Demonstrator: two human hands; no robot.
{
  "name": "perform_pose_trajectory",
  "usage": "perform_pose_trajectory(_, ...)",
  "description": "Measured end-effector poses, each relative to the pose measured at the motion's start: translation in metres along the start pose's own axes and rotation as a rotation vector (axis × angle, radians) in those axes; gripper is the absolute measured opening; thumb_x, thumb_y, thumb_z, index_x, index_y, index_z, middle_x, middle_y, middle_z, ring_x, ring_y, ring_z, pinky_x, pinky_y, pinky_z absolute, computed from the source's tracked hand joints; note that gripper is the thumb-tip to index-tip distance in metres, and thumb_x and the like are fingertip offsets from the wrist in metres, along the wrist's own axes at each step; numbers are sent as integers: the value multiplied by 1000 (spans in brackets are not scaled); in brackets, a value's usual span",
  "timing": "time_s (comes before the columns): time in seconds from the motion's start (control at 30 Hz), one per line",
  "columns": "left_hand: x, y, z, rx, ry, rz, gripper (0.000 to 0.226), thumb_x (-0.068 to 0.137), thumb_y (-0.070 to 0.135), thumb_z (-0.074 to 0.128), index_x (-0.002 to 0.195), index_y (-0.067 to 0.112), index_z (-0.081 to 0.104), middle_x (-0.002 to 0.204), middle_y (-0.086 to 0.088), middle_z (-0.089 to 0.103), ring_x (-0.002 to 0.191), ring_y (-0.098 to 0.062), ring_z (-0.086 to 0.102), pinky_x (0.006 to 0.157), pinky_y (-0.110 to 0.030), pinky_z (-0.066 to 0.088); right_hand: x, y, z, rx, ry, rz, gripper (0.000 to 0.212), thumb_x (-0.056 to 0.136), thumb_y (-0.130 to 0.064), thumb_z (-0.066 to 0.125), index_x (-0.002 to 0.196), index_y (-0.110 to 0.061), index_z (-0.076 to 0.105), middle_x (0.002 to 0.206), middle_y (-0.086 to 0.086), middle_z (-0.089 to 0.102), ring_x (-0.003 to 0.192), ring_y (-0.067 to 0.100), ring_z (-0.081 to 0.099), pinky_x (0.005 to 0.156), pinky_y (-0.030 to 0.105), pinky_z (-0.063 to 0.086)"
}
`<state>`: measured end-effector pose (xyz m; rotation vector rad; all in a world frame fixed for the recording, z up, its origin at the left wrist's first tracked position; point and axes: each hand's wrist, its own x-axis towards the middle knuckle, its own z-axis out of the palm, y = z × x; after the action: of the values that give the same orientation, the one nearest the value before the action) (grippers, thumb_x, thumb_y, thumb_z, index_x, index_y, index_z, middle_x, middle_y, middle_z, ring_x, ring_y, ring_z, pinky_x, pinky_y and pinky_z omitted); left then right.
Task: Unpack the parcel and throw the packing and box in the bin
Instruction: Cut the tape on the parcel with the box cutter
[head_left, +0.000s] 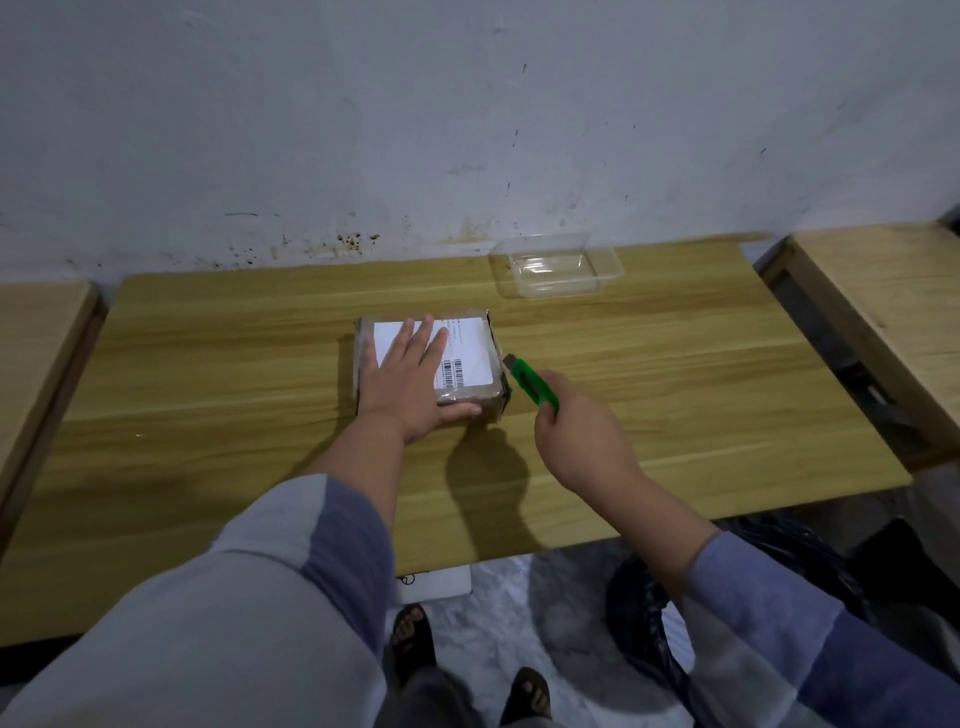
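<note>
A small brown cardboard parcel (475, 358) with a white shipping label lies in the middle of the wooden table (208, 364). My left hand (410, 379) rests flat on top of it, fingers spread, thumb along the near edge. My right hand (582, 441) grips a green utility knife (535, 387), whose tip touches the parcel's right side. A bin lined with a black bag (639, 618) stands on the floor at the lower right, partly hidden by my right sleeve.
A clear plastic tray (558, 265) sits at the back right of the table by the wall. Lighter wooden tables flank it on the left (36, 338) and on the right (883, 280). My sandalled feet (413, 639) show below the table's front edge.
</note>
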<state>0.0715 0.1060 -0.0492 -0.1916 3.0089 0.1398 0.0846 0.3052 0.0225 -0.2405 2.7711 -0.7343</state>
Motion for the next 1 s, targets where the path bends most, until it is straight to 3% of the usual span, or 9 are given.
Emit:
perform_pose_trajectory(0.07,1,-2,-1,-15,-8,5,116,67,91,34,153,25,-7,161,6,-16,148,-15,-16,118,-57,0,2,2,-2,164,48,64,49,95,-26,40,143,-33,31,100,9,67,79,35,66,68,46,57)
perform_pose_trajectory(0.13,1,-3,-2,-37,-33,13,119,64,92,35,153,26,-8,161,6,-18,148,-14,-18,118,-57,-3,9,5,4,237,57,127,49,95,-31,44,143,-27,34,103,2,64,81,35,68,73,51,57)
perform_pose_trajectory(0.2,2,-3,-5,-78,-75,14,124,59,95,32,152,26,-11,160,7,-19,148,-13,-19,118,-57,-6,16,6,16,343,54,205,39,94,-30,47,130,-15,49,99,9,66,84,35,67,78,50,56)
perform_pose_trajectory(0.3,4,-5,-9,-156,-67,2,109,70,89,22,153,25,-6,161,9,-12,148,-11,-14,117,-54,-8,22,2,41,635,-1,363,33,92,-28,53,119,-10,51,90,9,57,82,29,58,85,54,54)
perform_pose_trajectory(0.4,14,-12,-17,-105,21,51,85,86,75,18,154,27,1,162,9,-5,149,-11,-9,118,-55,-9,28,-10,60,804,-23,437,35,88,-31,61,114,-10,50,92,6,57,83,25,55,83,43,54)
perform_pose_trajectory(0.53,41,-26,-28,-65,-44,135,73,93,66,25,153,32,2,162,7,-2,150,-15,-4,119,-56,-1,39,-19,74,935,73,570,34,81,-34,70,101,-13,53,93,10,63,76,22,55,67,31,43)
perform_pose_trajectory(0.7,63,-41,-30,-63,-117,193,74,90,68,33,152,35,10,160,6,20,146,-18,22,117,-50,20,44,-28,92,977,208,687,38,75,-38,75,97,-12,57,97,11,65,90,27,61,84,41,50)
perform_pose_trajectory(0.83,71,-46,-33,-58,-47,151,79,86,72,36,152,32,18,155,7,33,137,-21,39,105,-42,40,63,-39,88,955,275,697,34,77,-36,73,97,-10,62,92,11,66,87,29,61,78,36,48)
perform_pose_trajectory(1.0,68,-53,-35,-156,-42,-39,94,79,79,41,152,25,19,155,3,33,136,-23,40,101,-39,43,105,-52,75,879,259,664,30,81,-31,69,101,-9,65,93,13,68,87,32,62,78,35,48)
